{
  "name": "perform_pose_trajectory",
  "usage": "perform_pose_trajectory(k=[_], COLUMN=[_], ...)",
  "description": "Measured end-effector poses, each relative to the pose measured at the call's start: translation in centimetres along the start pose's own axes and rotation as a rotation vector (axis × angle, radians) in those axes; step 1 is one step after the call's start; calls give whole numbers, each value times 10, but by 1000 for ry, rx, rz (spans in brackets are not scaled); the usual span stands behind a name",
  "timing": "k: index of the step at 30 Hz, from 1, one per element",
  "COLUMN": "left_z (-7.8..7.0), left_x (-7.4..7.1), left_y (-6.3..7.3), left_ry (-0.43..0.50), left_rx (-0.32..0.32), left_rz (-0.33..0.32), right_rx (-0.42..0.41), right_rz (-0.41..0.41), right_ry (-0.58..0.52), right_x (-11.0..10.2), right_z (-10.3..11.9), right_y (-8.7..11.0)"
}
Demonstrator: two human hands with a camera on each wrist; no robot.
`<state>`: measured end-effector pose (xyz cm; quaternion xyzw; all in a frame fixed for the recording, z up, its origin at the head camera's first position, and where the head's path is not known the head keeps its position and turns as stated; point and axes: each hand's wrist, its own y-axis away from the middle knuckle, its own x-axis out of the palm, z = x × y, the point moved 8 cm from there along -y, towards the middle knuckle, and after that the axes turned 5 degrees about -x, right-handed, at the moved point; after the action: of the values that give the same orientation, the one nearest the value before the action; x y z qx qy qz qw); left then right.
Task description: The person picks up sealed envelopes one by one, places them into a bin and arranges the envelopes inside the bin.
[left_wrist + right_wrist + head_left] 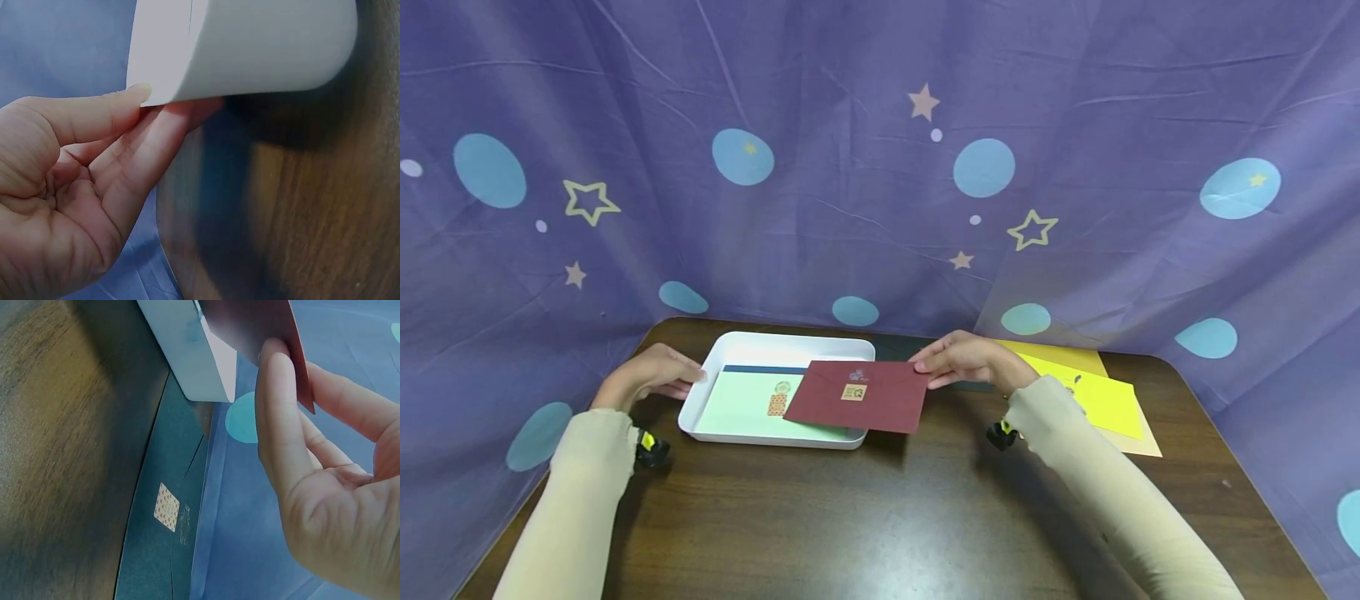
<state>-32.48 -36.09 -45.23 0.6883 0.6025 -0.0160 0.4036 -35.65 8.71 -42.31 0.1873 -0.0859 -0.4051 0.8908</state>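
At the left, my left hand [651, 373] pinches the wall of a shallow white tray [797, 344], thumb over the rim and fingers beneath in the left wrist view. Inside the tray lies a pale green envelope [737, 408] with a patterned sticker, and a dark blue strip [763, 368] shows behind it. My right hand [966, 362] holds a dark red envelope [883, 404] by its right edge, between thumb and fingers. Its left part overlaps the tray's right side and hides some of the green envelope. A tan label marks its middle.
Behind my right hand, a dark green envelope [147, 562] lies along the table's back edge. Yellow [1108, 404], deeper yellow [1078, 358] and cream [1142, 446] envelopes overlap at the right, partly under my sleeve. A patterned purple curtain [865, 242] hangs behind the wooden table [820, 525].
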Motion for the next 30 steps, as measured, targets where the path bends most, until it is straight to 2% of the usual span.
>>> perform_pose_trajectory(k=[10,19,30], left_z=[4,4,5], left_x=[0,0,0], left_y=[1,1,0], left_ry=[46,32,38], left_rx=[-2,-2,-10], left_rz=[22,14,10], right_rx=[-19,-28,-55], right_rz=[-25,-67,-112], right_ry=[-35,-12,-40], right_x=[-1,4,13], right_z=[2,2,2], right_y=[-3,-8,-15])
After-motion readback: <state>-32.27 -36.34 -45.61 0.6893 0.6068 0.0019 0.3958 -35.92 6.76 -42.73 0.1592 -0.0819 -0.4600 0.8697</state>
